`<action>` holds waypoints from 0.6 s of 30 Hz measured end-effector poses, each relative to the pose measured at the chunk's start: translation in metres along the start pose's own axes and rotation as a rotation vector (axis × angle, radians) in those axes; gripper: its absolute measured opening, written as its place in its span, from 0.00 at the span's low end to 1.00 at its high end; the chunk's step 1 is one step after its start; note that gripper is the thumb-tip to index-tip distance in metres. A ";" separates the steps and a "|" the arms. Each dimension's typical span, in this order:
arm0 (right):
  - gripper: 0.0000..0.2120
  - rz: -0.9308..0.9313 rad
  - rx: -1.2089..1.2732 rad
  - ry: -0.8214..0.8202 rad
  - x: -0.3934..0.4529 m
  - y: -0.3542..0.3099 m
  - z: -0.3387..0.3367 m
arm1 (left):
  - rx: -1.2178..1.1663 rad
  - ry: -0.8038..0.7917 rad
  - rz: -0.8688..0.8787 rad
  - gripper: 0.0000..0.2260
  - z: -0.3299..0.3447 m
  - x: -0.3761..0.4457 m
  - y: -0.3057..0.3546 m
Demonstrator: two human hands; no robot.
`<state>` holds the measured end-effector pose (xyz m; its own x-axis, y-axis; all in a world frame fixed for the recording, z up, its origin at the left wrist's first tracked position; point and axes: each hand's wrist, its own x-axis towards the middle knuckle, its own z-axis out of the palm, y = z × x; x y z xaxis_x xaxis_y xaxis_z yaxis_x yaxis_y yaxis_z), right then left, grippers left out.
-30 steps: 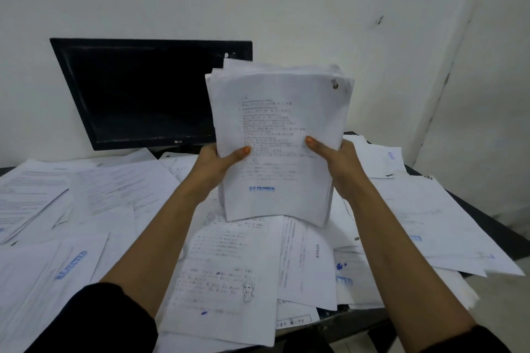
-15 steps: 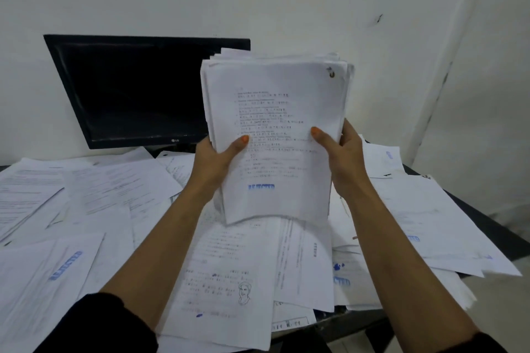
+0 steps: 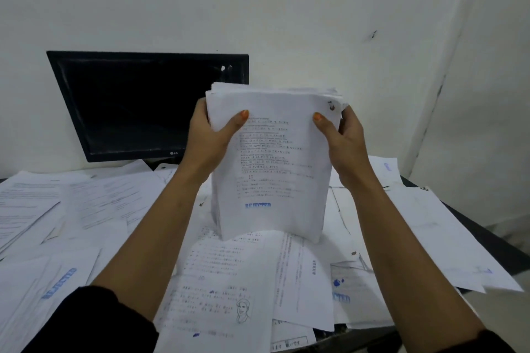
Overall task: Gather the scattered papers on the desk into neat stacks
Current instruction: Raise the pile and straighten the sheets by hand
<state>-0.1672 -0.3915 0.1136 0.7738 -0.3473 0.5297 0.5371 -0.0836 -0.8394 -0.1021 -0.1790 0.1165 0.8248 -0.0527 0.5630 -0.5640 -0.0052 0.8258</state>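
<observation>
The tabletop [image 3: 473,233] is basically buried, with only a dark strip of it peeking out along the right edge. Loose sheets [image 3: 94,209] cover it from the left side all the way across, overlapping at all sorts of angles, a few with a blue "REJECTED" stamp. One sheet near the front has a little face sketch [image 3: 243,311] on it.

Behind the mess sits a black monitor [image 3: 143,106], screen dark, up against the white wall [image 3: 286,8].

The stack of papers [image 3: 272,169] is held upright over the middle of the tabletop, long axis vertical, printed face toward the camera. Top edge points up and the bottom edge is down at the loose sheets; I can't tell if it's actually touching them. The text reads right way up, with a blue "REJECTED" stamp low on the front page and a staple or clip mark in the top right corner. The top edges look a bit uneven.

Left hand [image 3: 209,137] has its grip on the stack's left edge near the top, thumb on the front, fingers hidden behind. Right hand [image 3: 344,140] does the same on the right edge, thumb across the front page, fingers wrapped around the back.
</observation>
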 end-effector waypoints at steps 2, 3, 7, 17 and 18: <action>0.14 0.013 0.017 -0.001 0.001 -0.002 0.000 | -0.005 -0.016 -0.001 0.24 0.000 0.003 0.003; 0.15 0.022 0.016 -0.001 0.002 -0.002 -0.001 | 0.009 -0.033 0.000 0.23 0.001 0.003 0.003; 0.15 0.019 0.006 0.015 0.003 -0.001 -0.003 | 0.013 -0.011 0.011 0.21 0.001 0.006 0.007; 0.13 -0.103 -0.027 0.036 -0.004 -0.001 0.007 | 0.734 0.165 0.597 0.34 0.023 0.009 0.039; 0.13 -0.113 -0.020 0.030 -0.004 -0.001 0.008 | 0.783 0.079 0.665 0.34 0.033 0.008 0.047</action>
<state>-0.1680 -0.3829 0.1129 0.6980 -0.3619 0.6179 0.6135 -0.1429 -0.7767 -0.1230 -0.2124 0.1585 0.3207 -0.2165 0.9221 -0.7524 -0.6497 0.1091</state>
